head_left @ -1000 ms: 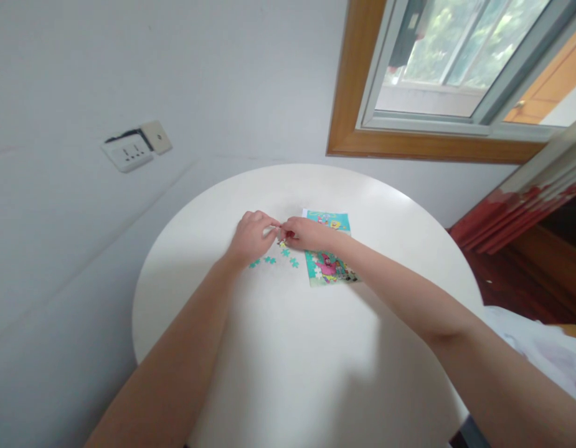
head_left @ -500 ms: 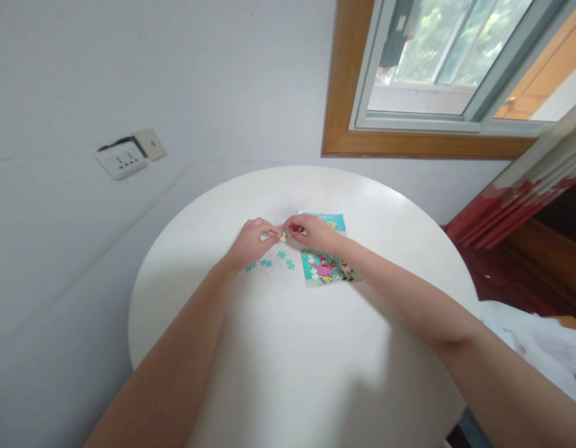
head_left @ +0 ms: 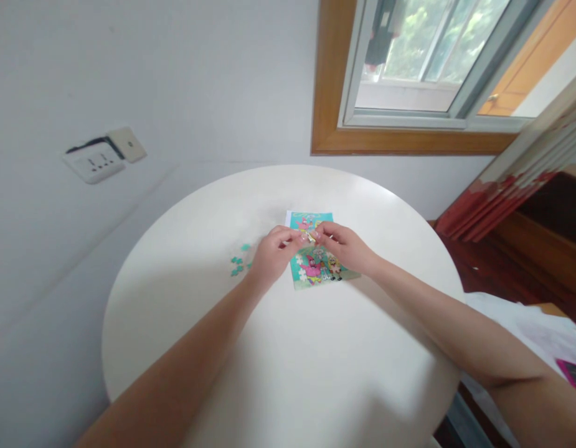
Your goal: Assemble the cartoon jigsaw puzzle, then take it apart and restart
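Observation:
A small colourful cartoon jigsaw puzzle [head_left: 316, 261] lies near the middle of a round white table [head_left: 288, 348]. My left hand [head_left: 273, 255] and my right hand [head_left: 344, 246] meet over its upper half, fingertips pinched together on a small puzzle piece [head_left: 310, 237]. Both hands partly cover the puzzle. A few loose teal puzzle pieces [head_left: 238, 264] lie on the table just left of my left hand.
The table stands against a white wall with a socket plate [head_left: 98, 158] at the left. A wood-framed window [head_left: 409, 81] is behind it. Red-and-white curtains [head_left: 516, 186] and dark wooden furniture are at the right.
Both hands have moved right, from above the loose teal pieces to over the puzzle, carrying the small piece. The view has shifted too.

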Motion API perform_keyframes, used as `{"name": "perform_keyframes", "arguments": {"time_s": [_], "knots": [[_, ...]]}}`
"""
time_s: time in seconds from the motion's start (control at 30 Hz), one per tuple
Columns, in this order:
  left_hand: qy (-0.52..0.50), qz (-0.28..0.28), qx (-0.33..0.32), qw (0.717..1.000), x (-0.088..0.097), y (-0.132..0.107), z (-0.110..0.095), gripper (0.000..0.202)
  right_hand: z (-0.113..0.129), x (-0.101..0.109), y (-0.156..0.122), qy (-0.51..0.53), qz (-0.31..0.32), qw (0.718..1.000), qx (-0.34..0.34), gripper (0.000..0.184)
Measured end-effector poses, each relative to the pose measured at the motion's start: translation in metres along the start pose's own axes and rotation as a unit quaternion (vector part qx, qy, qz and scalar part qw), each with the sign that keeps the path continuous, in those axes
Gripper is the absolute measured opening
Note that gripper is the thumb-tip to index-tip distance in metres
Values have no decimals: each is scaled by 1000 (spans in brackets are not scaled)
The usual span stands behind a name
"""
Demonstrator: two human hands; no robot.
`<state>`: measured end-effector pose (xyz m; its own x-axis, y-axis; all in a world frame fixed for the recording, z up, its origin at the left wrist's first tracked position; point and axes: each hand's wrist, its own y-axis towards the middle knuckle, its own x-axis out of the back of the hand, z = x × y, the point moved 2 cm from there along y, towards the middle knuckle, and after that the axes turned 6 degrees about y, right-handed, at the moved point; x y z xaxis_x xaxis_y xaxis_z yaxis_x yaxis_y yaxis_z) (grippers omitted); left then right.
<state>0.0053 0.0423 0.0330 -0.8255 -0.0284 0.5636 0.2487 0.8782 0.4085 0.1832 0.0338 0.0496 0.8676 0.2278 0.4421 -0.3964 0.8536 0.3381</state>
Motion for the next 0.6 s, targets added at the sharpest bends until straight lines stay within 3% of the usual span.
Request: {"name": "perform_keyframes", "arguments": {"time_s": [0.13,0.43,0.6], "knots": [[-5,44,-34,998,-8,-5,-11,19,-4,12,-11,14,-2,1000,-10,25],[22,77,-57,995,-20,-13,-13,15,-14,21,-23,-6,19,1000,-17,26],[36,98,-67,992,-26,-16,-13,19,-17,28,-27,20,71,997,-16,24]]}}
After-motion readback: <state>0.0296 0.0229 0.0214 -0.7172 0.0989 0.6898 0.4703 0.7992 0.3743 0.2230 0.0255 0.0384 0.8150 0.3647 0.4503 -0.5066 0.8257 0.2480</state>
